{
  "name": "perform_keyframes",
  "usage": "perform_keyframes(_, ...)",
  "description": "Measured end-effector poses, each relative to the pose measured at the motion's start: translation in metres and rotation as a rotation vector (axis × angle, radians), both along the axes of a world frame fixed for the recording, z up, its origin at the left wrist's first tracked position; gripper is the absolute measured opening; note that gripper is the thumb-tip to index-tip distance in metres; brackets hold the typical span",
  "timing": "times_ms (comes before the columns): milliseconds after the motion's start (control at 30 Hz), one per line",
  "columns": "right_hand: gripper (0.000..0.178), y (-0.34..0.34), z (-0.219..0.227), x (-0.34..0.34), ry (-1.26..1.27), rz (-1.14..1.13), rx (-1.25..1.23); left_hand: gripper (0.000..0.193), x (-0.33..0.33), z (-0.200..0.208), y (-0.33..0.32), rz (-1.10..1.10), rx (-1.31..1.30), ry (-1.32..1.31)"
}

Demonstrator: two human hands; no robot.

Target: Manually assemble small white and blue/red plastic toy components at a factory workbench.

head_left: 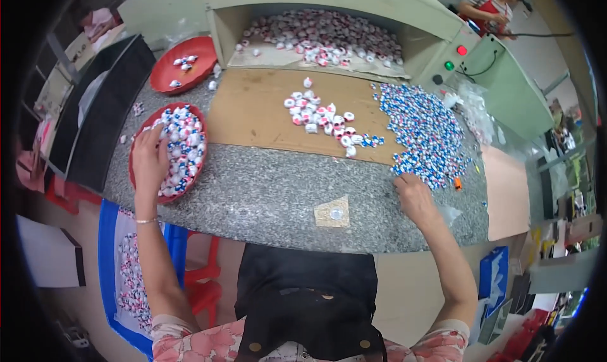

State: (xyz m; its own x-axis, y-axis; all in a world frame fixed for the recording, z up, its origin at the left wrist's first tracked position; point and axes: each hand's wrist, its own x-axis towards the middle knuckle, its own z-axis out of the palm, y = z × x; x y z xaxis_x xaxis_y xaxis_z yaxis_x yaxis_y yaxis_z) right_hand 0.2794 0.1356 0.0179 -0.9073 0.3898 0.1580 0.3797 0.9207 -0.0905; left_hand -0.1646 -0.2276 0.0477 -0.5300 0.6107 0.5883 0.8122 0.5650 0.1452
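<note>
My left hand lies over the left part of a red plastic basket with its thumb apart from the fingers. Beneath it are many white toy-like pieces with blue and pink parts. At the front edge of a heap of small blue-and-white parts, my right hand is closed, its fingertips together; whatever they pinch is too small to make out. Between the hands, a loose group of rounded white-and-pink pieces rests on a brown cardboard sheet.
Behind the cardboard, a pale green machine has an opening full of white-and-pink pieces. Another red basket stands at the back left. A small beige pad and an orange item lie on the speckled counter. Below left is a blue crate.
</note>
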Motion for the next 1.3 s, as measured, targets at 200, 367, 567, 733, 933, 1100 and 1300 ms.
perform_keyframes(200,0.01,-0.026,0.0,-0.007,0.272,-0.106,-0.171,0.036,0.053,0.022,0.058,-0.051,0.224,0.071)
perform_keyframes(367,0.014,-0.072,-0.022,-0.003,0.379,-0.158,-0.391,0.027,0.157,-0.007,0.177,-0.753,0.142,-0.453)
perform_keyframes(567,0.018,-0.087,-0.05,-0.001,0.385,-0.152,-0.103,0.015,0.183,-0.071,0.291,-0.9,-0.072,-0.301)
perform_keyframes(733,0.009,-0.089,-0.039,-0.006,0.293,-0.215,-0.035,0.023,0.154,-0.085,0.295,-1.047,-0.179,-0.267)
perform_keyframes(933,0.008,-0.089,-0.034,-0.005,0.316,-0.125,0.013,0.033,0.15,-0.067,0.266,-0.983,-0.244,-0.158)
perform_keyframes(1100,0.004,-0.08,-0.036,0.002,0.173,-0.178,0.042,0.029,0.181,-0.03,0.193,-0.86,0.097,-1.304)
perform_keyframes(1300,0.013,-0.087,0.006,0.017,0.259,-0.128,-0.388,0.031,0.21,-0.036,0.1,-0.741,0.358,-1.624)
